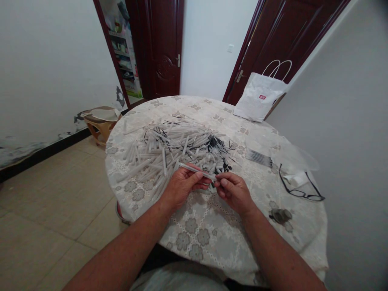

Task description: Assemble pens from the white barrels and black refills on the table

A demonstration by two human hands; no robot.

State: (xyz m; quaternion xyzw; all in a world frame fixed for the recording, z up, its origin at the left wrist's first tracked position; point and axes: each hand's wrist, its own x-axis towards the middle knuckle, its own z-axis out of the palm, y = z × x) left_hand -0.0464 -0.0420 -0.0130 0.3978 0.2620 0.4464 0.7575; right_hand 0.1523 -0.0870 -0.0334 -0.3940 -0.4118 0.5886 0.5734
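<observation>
Where fingers (pixel 226 176) pinch, clear tube (pixel 190 168), end hidden

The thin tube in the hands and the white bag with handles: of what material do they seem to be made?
Tube: probably clear plastic, smooth and glossy, since it looks translucent with pale streaks; glass remains possible.
White bag: likely matt paper, judging by its creases and dull surface.

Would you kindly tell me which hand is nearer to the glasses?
Right. The right hand is left of the glasses; the left hand is farther left.
</observation>
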